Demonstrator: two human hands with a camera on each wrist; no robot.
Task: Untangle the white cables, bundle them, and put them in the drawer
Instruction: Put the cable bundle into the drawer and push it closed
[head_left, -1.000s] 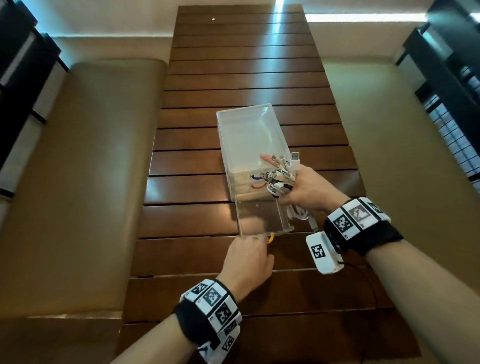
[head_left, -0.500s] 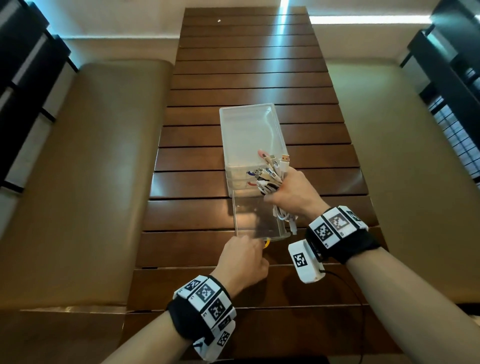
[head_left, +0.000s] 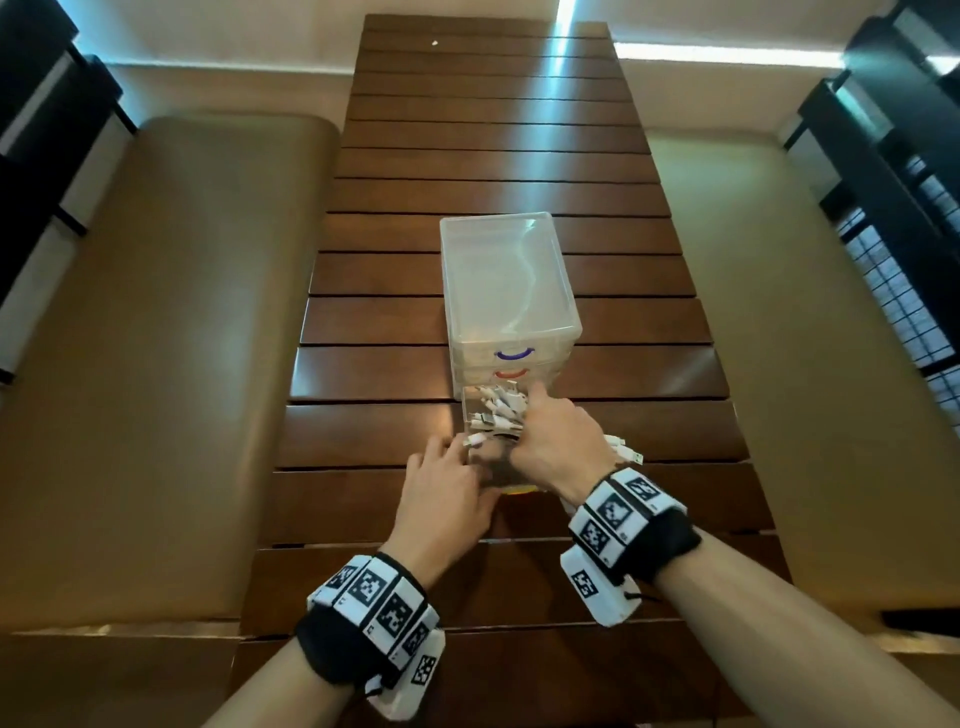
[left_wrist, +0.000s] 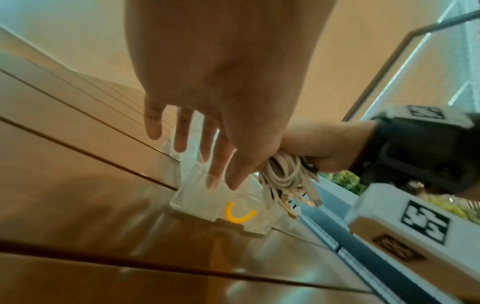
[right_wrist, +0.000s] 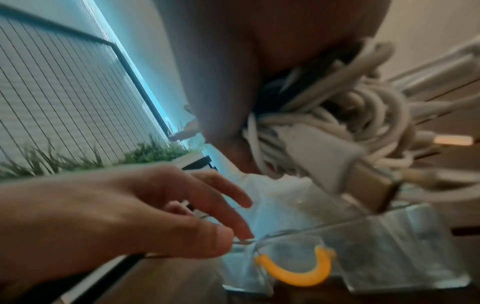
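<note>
**Inspector:** Your right hand (head_left: 558, 441) is clenched round the bundle of white cables (head_left: 498, 415) and holds it in the mouth of the pulled-out clear drawer (right_wrist: 389, 236), the one with the orange handle (right_wrist: 298, 271). A few plug ends hang outside over the right wall.

**Operator:** And the left?

**Inspector:** Your left hand (head_left: 447, 493) is released, fingers (left_wrist: 213, 164) straight and spread, tips touching the drawer's near left rim. I judge that you are steadying the drawer so it does not slide on the tabletop (head_left: 363, 374) as the bundle goes in.

**Operator:** What is left?

**Inspector:** The cables are bundled but not yet let go. In my judgement the stray ends need tucking in, or they will catch when the drawer goes back into the clear drawer unit (head_left: 506, 280).
</note>
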